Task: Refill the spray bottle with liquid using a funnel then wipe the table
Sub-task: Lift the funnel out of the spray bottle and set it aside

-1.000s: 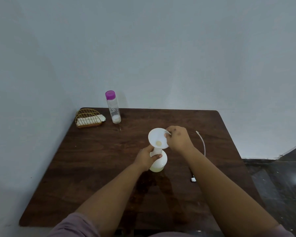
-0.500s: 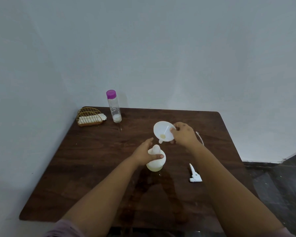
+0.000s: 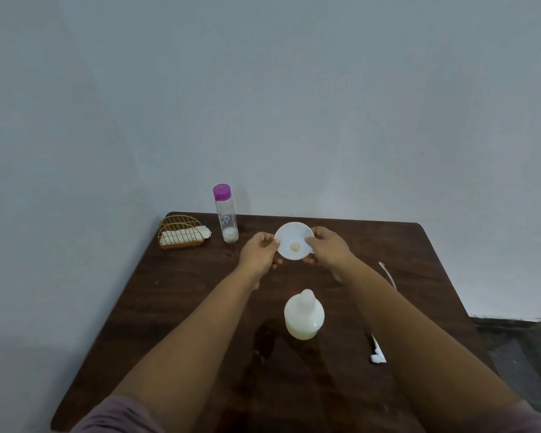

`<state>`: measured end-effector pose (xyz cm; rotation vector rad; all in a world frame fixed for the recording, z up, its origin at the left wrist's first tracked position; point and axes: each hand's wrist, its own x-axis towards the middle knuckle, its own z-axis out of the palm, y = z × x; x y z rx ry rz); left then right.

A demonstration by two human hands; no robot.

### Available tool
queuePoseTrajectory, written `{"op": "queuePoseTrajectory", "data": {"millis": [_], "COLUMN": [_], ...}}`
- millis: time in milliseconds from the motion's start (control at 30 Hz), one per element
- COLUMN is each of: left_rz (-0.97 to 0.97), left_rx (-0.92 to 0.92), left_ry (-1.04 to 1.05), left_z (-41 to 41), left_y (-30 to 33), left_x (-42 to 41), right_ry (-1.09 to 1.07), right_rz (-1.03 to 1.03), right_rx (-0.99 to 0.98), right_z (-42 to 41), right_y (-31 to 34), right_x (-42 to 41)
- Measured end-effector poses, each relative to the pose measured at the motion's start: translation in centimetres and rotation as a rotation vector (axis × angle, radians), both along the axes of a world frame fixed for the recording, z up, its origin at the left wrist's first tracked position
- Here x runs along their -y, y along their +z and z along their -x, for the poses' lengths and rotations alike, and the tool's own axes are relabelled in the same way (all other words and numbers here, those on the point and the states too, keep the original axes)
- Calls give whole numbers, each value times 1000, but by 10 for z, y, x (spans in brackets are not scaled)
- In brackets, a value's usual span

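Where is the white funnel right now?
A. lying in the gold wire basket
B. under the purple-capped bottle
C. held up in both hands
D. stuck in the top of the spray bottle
C. The left hand and the right hand each grip one side of the funnel, out past the spray bottle, whose neck stands bare.

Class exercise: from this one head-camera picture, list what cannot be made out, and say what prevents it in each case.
- White plastic funnel: its spout is hidden behind its own bowl, gripped by the left hand and right hand.
- White spray head with tube: its middle is covered by the right forearm.
- Clear bottle with purple cap: its marking is too small to read.
- Dark wooden table: its near edge is cut off by the frame.
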<state>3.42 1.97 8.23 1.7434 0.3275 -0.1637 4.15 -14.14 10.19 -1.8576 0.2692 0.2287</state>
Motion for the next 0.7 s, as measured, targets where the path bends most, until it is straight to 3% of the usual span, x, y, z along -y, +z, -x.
{"op": "queuePoseTrajectory", "data": {"millis": [133,300,467,600,700], "left_rz": [-58,-70,-74,152,78], "left_rx": [31,52,72,-65,-108], "left_ry": [24,-26,-123,-157,-189], "left_z": [-37,-81,-119,-150,-167], "left_y": [3,-10,-33,-49,-65], "left_x": [-10,-10,-17,-18,-16], "right_ry": [-67,-104,-155,-226,-266], "right_rz": [-69,76,-40,-173,-140], "right_rx": [43,-21,-124,-149,-144], "right_z": [-34,-78,-123,-162,-177], "right_y": [1,-9,-30,-57,-81], "right_x": [-10,-16,-21,-24,-26]}}
